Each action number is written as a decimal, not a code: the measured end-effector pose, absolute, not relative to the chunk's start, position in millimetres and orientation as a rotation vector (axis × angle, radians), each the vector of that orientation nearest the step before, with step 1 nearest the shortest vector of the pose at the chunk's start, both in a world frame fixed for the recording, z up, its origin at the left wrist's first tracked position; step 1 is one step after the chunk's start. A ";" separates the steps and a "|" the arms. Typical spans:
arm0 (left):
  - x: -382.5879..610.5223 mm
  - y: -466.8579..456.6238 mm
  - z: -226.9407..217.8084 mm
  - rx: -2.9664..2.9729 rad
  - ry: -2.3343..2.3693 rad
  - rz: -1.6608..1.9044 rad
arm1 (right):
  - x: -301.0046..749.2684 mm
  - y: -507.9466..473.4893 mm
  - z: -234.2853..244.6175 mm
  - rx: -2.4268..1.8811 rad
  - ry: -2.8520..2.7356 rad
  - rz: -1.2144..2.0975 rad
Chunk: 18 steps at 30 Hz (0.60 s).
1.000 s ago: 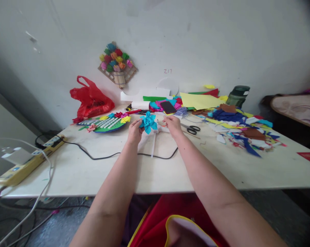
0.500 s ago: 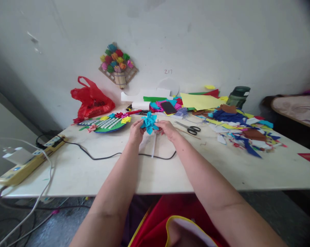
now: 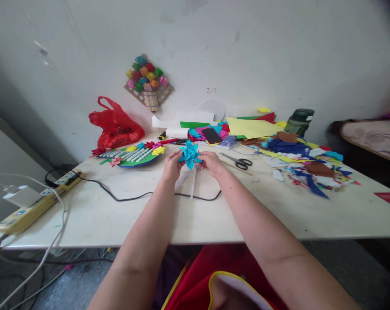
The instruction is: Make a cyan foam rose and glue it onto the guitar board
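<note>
A blue paper flower (image 3: 190, 154) with pointed petals is held up over the middle of the table, facing me. My left hand (image 3: 173, 165) pinches its petals from the left side. On the other side, my right hand (image 3: 210, 163) has its fingers closed on the flower's right edge; some fingertips are hidden behind the petals. Beneath the flower lies a thin white glue stick or strip (image 3: 193, 184), close to a black cable (image 3: 117, 199). Black-handled scissors (image 3: 239, 161) rest just right of my right hand.
To the left are a green round board with paper rolls and flowers (image 3: 139, 158), a red plastic bag (image 3: 117, 125) and a power strip (image 3: 49, 200). Paper scraps (image 3: 311, 161) are heaped on the right, near a dark green bottle (image 3: 300, 122). A phone (image 3: 212, 135) lies at the back.
The blue flower has shifted slightly to the right and turned a little between my fingers. Both hands keep hold of it; the things on the table have stayed put.
</note>
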State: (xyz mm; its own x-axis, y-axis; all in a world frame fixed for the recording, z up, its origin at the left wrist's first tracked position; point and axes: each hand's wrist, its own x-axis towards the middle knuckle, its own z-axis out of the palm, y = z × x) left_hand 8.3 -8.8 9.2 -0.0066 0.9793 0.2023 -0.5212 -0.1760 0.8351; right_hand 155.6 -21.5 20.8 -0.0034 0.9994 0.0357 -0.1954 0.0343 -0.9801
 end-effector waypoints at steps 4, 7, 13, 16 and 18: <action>7.4 -8.4 8.6 0.959 0.644 1.521 | 155.7 -19.6 20.4 -1.056 -1.097 1.234; 5.8 -8.0 8.8 0.923 0.643 1.525 | 157.1 -18.0 19.0 -1.070 -1.110 1.218; 3.0 -7.1 10.9 0.864 0.704 1.541 | 159.7 -20.6 19.8 -1.046 -1.152 1.248; 1.5 -6.3 11.3 0.883 0.678 1.581 | 160.8 -21.5 20.2 -1.055 -1.176 1.251; -0.1 -6.0 11.2 0.905 0.670 1.581 | 161.7 -21.0 19.6 -1.063 -1.183 1.251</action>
